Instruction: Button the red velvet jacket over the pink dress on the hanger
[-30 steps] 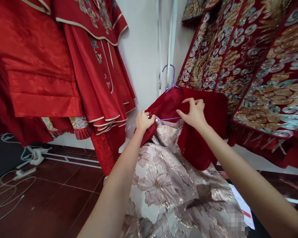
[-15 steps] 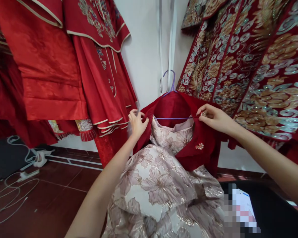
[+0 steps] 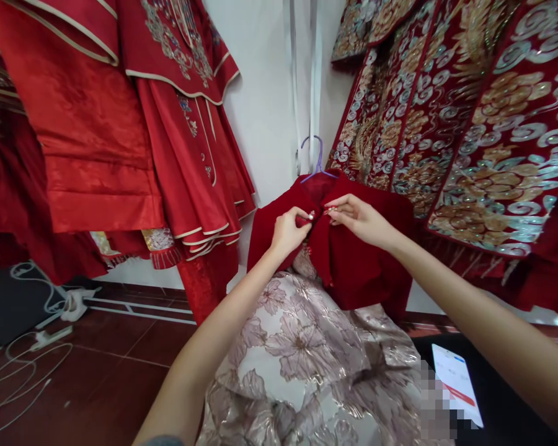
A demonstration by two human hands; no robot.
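A dark red jacket (image 3: 372, 266) hangs on a purple hanger (image 3: 318, 162), over a pale dress with pinkish flowers (image 3: 302, 347). My left hand (image 3: 291, 234) pinches the jacket's left-side front edge near the collar, beside a small pearl-like button (image 3: 311, 216). Opposite it, my right hand (image 3: 360, 220) grips the other front edge, with a beaded ornament (image 3: 329, 211) at its fingertips. The two edges are close together but a narrow gap shows between them. Lower down, the dress's bodice is mostly covered by the jacket.
Red embroidered garments (image 3: 190, 155) hang at the left, and a heavily beaded red gown (image 3: 474, 142) at the right. A phone (image 3: 458, 384) with a lit screen lies on a black surface. White cables (image 3: 28, 371) and a power strip are on the tiled floor.
Both hands have moved inward, drawing the jacket's front edges from wide apart to nearly meeting. The red lining and upper bodice are now mostly covered.
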